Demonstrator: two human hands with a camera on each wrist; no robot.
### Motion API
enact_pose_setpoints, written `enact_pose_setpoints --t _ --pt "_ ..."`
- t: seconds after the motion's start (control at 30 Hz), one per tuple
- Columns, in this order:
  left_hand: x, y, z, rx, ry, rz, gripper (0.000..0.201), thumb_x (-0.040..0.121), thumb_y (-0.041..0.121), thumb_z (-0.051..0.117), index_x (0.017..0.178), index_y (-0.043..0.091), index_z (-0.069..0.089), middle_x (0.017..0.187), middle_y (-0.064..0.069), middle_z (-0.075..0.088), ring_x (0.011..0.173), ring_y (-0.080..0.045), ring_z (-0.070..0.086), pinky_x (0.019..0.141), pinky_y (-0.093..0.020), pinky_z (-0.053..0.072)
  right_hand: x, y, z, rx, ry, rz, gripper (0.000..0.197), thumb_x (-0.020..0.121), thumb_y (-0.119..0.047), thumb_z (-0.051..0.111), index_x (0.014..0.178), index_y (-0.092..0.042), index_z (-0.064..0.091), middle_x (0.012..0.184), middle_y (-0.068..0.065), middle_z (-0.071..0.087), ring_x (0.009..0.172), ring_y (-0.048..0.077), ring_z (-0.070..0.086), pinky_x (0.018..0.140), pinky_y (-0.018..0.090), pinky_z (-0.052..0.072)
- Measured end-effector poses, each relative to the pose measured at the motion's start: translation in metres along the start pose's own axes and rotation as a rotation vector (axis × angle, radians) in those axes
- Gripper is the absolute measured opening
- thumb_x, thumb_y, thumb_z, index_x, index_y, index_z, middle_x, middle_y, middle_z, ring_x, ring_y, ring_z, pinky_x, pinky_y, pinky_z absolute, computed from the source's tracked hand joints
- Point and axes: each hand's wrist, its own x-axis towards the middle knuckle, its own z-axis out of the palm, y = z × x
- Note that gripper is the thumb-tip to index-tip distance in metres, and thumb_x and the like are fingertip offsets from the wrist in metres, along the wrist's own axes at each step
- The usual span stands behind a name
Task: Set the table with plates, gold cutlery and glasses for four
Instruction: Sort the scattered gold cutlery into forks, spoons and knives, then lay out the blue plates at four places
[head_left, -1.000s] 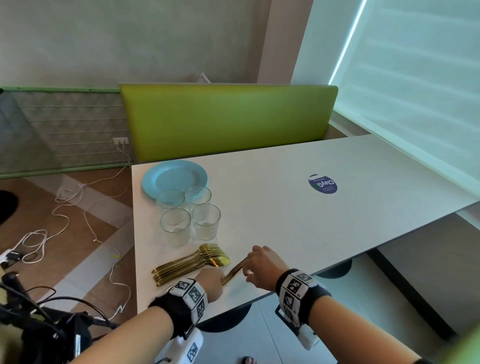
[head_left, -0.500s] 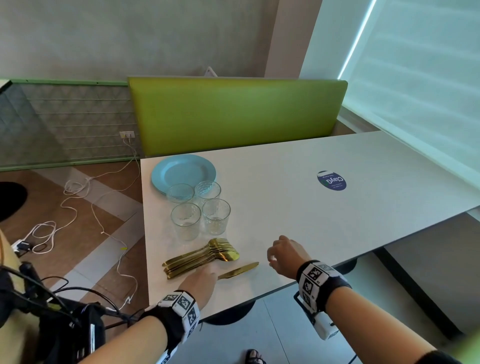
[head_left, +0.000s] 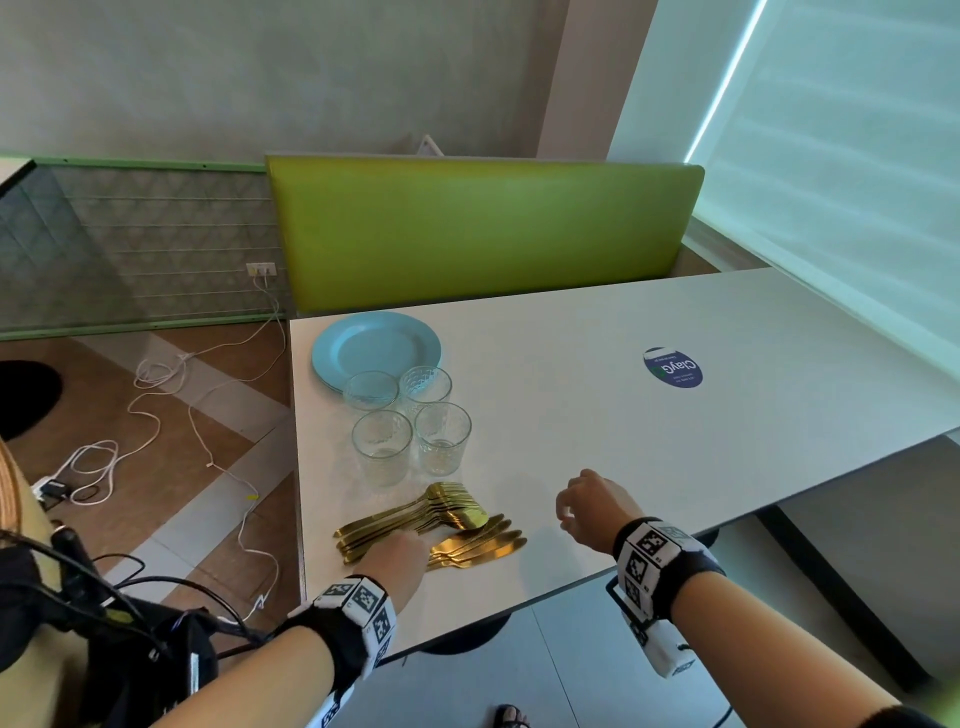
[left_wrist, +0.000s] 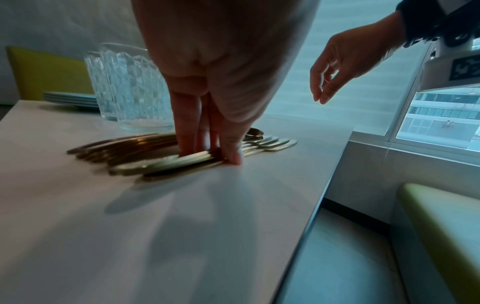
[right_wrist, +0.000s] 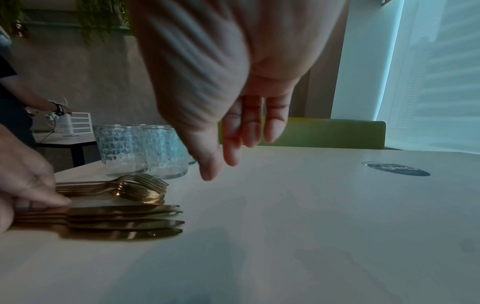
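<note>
Several gold knives (head_left: 480, 544) lie side by side near the front edge of the white table (head_left: 649, 467). My left hand (head_left: 402, 545) pinches their handles between thumb and fingers (left_wrist: 184, 142). Just behind them is a pile of gold forks and spoons (head_left: 441, 506). Further back stand several clear patterned glasses (head_left: 410, 421) and a stack of light blue plates (head_left: 374, 345). My right hand (head_left: 566, 514) hovers above the table right of the knife tips, fingers (right_wrist: 249, 131) relaxed and holding nothing.
A green bench back (head_left: 483, 234) stands behind the table's far end. A round blue sticker (head_left: 672, 367) marks the table's right half. White cables (head_left: 182, 415) trail over the floor at the left. A blinded window runs along the right.
A second ago my right hand held a knife by the pile; it has let go and drawn back to the right. My left hand moved onto the knife handles, and several knives now lie fanned.
</note>
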Motion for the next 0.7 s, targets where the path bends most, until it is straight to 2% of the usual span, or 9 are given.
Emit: enact_pose_setpoints --t 0.07,0.13,0.27,0.33,0.4,0.5,0.6,0.7 --pt "0.002 -0.001 -0.003 0.073 -0.028 -0.018 0.069 0.094 -0.008 0.029 0.151 0.026 0.012 0.124 -0.014 0.056 0.115 -0.028 0.055 0.095 -0.034 0.045 0.002 0.001 0.0 -0.001 -0.01 0.01 0.021 0.092 -0.022 0.053 0.106 -0.02 0.068 0.115 0.002 0.063 0.115 0.018 0.051 0.091 0.027 0.043" --pt "0.002 -0.002 -0.005 0.13 -0.048 -0.014 0.058 0.096 -0.006 0.03 0.148 0.018 0.026 0.126 -0.014 0.054 0.118 -0.028 0.053 0.097 -0.035 0.046 0.006 0.003 -0.002 0.01 -0.012 0.027 0.02 0.091 -0.023 0.053 0.104 -0.021 0.068 0.114 0.002 0.062 0.113 0.019 0.053 0.089 0.026 0.043" --pt "-0.001 -0.007 -0.014 0.171 -0.031 0.018 0.058 0.096 -0.001 0.034 0.147 0.027 0.027 0.126 -0.01 0.053 0.122 -0.028 0.047 0.092 -0.037 0.047 0.015 0.003 -0.007 0.026 -0.011 0.039 0.019 0.091 -0.024 0.054 0.102 -0.022 0.068 0.113 0.002 0.062 0.112 0.018 0.053 0.089 0.027 0.044" --pt "-0.002 -0.008 -0.024 0.161 0.001 0.031 0.044 0.098 0.006 0.034 0.139 0.021 0.041 0.127 -0.008 0.054 0.123 -0.026 0.045 0.091 -0.036 0.046 0.021 0.002 -0.011 0.033 -0.006 0.041 0.019 0.091 -0.026 0.054 0.103 -0.022 0.068 0.113 0.001 0.062 0.113 0.017 0.053 0.09 0.027 0.044" --pt "0.001 -0.01 -0.038 0.084 0.091 0.044 0.03 0.099 0.021 0.037 0.123 0.014 0.054 0.122 -0.006 0.057 0.12 -0.023 0.049 0.088 -0.035 0.048 0.028 0.001 -0.018 0.049 0.006 0.049 0.018 0.09 -0.027 0.055 0.102 -0.023 0.068 0.113 0.001 0.063 0.112 0.017 0.053 0.089 0.027 0.044" --pt "0.013 -0.019 -0.072 -0.115 0.376 0.097 0.027 0.095 0.032 0.047 0.106 0.014 0.063 0.102 -0.003 0.066 0.103 -0.02 0.06 0.078 -0.034 0.054 0.046 0.002 -0.034 0.088 0.011 0.073 0.017 0.09 -0.029 0.056 0.099 -0.023 0.069 0.11 0.0 0.065 0.11 0.015 0.054 0.089 0.028 0.045" --pt "0.039 -0.036 -0.126 -0.242 0.546 -0.026 0.027 0.096 0.036 0.043 0.1 0.02 0.064 0.096 0.003 0.066 0.094 -0.016 0.061 0.076 -0.029 0.051 0.077 0.006 -0.053 0.179 0.017 0.129 0.015 0.087 -0.03 0.061 0.095 -0.022 0.071 0.107 0.0 0.069 0.102 0.017 0.061 0.089 0.029 0.05" --pt "0.062 -0.064 -0.178 -0.476 0.618 -0.213 0.019 0.09 0.031 0.054 0.095 0.02 0.069 0.097 0.002 0.071 0.097 -0.02 0.063 0.079 -0.03 0.048 0.106 0.005 -0.072 0.284 0.003 0.167 0.016 0.085 -0.03 0.064 0.095 -0.02 0.072 0.106 0.0 0.071 0.101 0.016 0.064 0.092 0.03 0.051"
